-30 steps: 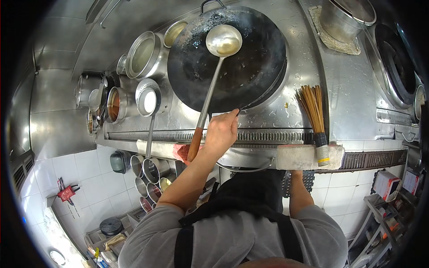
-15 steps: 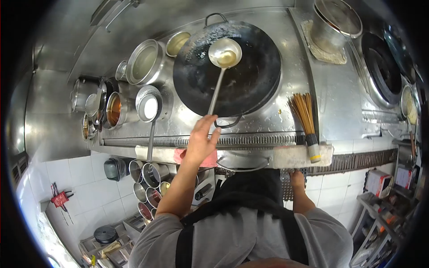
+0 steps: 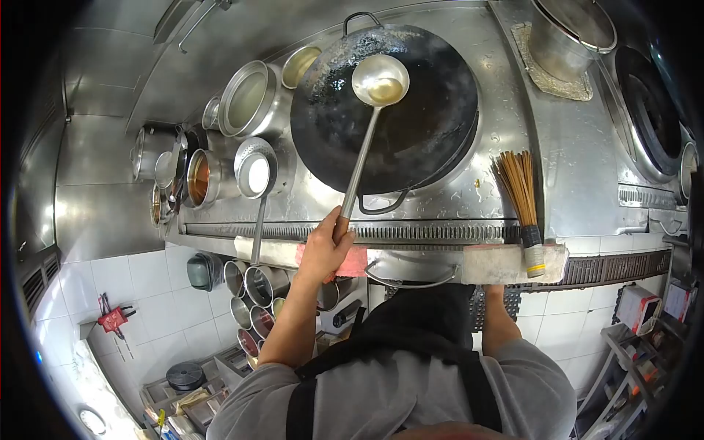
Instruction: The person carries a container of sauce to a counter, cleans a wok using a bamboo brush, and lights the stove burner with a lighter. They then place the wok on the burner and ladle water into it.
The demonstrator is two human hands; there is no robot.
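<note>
My left hand (image 3: 326,246) is closed round the wooden handle of a long steel ladle (image 3: 380,80). The ladle's bowl, with some yellowish liquid in it, rests in the large black wok (image 3: 440,95). The wok's near loop handle (image 3: 383,208) lies just right of the ladle shaft, apart from my hand. Under my left hand, a pink cloth (image 3: 354,261) lies on the counter's front edge. My right hand (image 3: 494,289) hangs low by the counter edge, mostly hidden beneath it, and its fingers cannot be seen.
A perforated strainer (image 3: 270,152), several pots and a metal bowl (image 3: 300,67) stand left of the wok. To the right are a bamboo brush (image 3: 524,194) on a folded cloth (image 3: 484,265), a tall pot (image 3: 561,48) and another dark wok (image 3: 647,110).
My left hand has let go of the wok's near handle, moved back and left, and taken hold of the ladle's handle. The ladle still lies in the wok.
</note>
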